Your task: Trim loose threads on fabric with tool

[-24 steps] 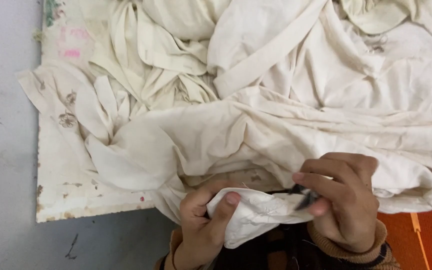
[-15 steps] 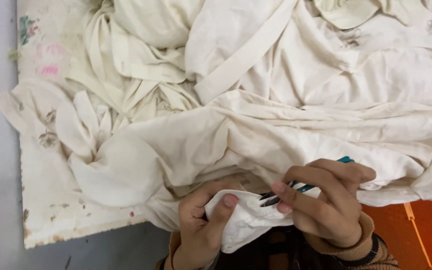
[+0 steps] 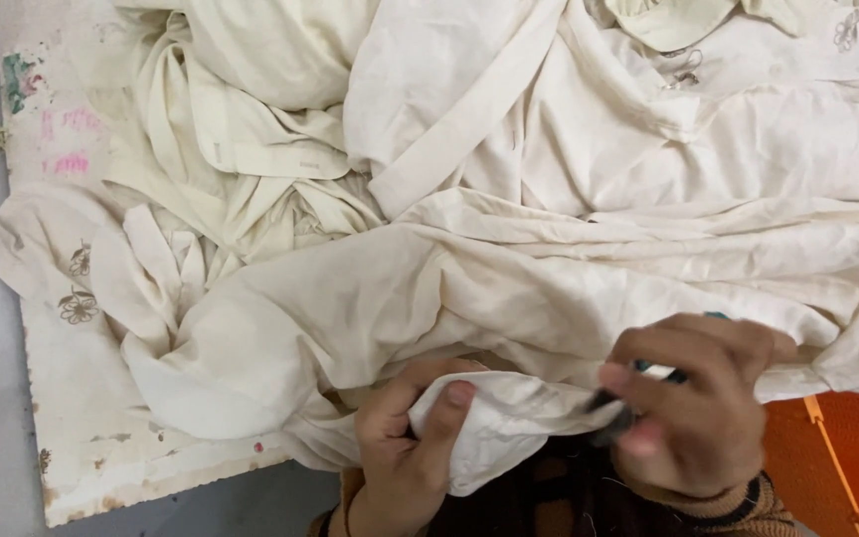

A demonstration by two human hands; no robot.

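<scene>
Left hand [image 3: 405,447] pinching cream cloth [image 3: 509,428]

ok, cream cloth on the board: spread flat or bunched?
Bunched. The cream cloth lies in heaped folds and creases across the board; the left hand pinches one edge while the right hand holds a small dark tool against it.

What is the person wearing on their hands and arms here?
Both hands are bare, with no gloves. The left hand shows a thin band at the wrist. The right hand ends in a brown knitted cuff with a dark stripe.
</scene>
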